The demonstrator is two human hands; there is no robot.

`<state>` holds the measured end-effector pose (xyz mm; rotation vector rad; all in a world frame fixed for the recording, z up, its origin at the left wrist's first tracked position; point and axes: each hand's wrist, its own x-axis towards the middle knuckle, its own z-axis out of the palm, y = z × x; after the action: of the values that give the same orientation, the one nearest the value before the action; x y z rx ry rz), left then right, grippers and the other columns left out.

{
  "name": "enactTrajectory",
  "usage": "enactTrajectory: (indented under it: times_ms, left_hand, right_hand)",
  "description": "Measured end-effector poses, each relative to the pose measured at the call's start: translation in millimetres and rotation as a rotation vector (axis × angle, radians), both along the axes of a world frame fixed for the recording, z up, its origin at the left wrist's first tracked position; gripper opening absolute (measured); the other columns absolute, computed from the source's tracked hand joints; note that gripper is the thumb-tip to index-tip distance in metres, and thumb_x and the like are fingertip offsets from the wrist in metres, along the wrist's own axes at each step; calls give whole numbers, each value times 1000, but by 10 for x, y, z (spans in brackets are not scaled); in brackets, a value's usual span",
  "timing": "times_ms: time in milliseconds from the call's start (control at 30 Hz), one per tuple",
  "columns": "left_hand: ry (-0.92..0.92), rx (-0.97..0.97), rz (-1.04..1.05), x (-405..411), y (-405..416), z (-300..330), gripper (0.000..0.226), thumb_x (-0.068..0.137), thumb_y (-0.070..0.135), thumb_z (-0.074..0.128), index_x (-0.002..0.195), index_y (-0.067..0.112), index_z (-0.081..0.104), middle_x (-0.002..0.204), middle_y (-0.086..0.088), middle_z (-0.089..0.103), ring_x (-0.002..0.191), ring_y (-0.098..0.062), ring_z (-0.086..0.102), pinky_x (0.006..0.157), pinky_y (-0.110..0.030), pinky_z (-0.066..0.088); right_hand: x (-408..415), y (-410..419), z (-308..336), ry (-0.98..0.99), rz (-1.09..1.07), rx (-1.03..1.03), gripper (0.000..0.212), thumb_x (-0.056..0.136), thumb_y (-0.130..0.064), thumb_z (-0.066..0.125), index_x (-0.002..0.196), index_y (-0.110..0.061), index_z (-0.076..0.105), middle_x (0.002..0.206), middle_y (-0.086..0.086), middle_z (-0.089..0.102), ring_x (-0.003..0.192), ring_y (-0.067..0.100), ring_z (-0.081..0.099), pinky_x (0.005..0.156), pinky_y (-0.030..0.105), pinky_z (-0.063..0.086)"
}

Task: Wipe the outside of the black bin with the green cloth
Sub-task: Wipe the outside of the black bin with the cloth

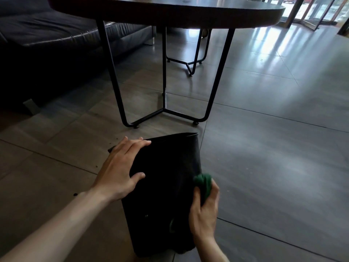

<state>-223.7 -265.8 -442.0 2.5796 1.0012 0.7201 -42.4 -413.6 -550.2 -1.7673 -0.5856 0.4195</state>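
Observation:
The black bin (166,186) lies tipped on the tiled floor, its open rim pointing away from me toward the table. My left hand (120,167) rests flat on the bin's upper left side, fingers spread over the edge near the rim. My right hand (204,210) presses the bunched green cloth (204,183) against the bin's right side, about halfway along its length. Only the top of the cloth shows above my fingers.
A dark round table (170,12) on thin black metal legs (164,108) stands just beyond the bin. A dark leather sofa (47,44) fills the left. A second metal frame (188,61) stands farther back. Glossy floor tiles (273,129) stretch to the right toward glass doors (321,12).

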Motion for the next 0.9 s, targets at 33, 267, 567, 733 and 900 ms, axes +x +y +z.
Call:
enactTrajectory:
  times_ms: [33, 267, 567, 733, 900]
  left_hand:
    - [-3, 1, -5, 2, -2, 4, 91, 66, 17, 90, 144, 31, 45, 135, 26, 41, 137, 7, 31, 126, -24, 10]
    - [11, -11, -1, 2, -16, 20, 91, 67, 17, 90, 144, 31, 44, 135, 24, 43, 137, 5, 32, 126, -23, 7]
    - [4, -2, -8, 13, -13, 14, 92, 67, 17, 89, 145, 30, 44, 137, 22, 43, 140, -1, 36, 127, -25, 7]
    - [26, -7, 12, 27, -38, 23, 89, 68, 13, 87, 144, 29, 45, 141, 11, 50, 144, -10, 39, 127, -27, 7]
    - [34, -8, 16, 41, -24, 41, 89, 68, 16, 89, 144, 29, 44, 140, 13, 50, 143, -11, 40, 127, -27, 6]
  right_hand:
    - [13, 136, 150, -38, 32, 54, 40, 103, -21, 60, 138, -36, 47, 138, -1, 52, 125, 18, 56, 103, 39, 48]
    - [112, 664, 665, -323, 252, 114, 39, 101, -34, 63, 136, -28, 48, 158, -5, 33, 141, 21, 47, 100, 38, 49]
    - [-485, -85, -34, -192, 14, 13, 50, 94, -11, 69, 127, -38, 42, 160, 1, 37, 152, 34, 39, 106, 53, 53]
    - [-310, 546, 502, -427, 271, 169, 35, 100, -30, 57, 134, -31, 47, 167, -6, 28, 160, 22, 24, 111, 49, 52]
    - [-312, 204, 178, -476, 219, 61, 43, 100, -23, 65, 137, -34, 46, 170, -9, 27, 161, 16, 20, 108, 55, 53]
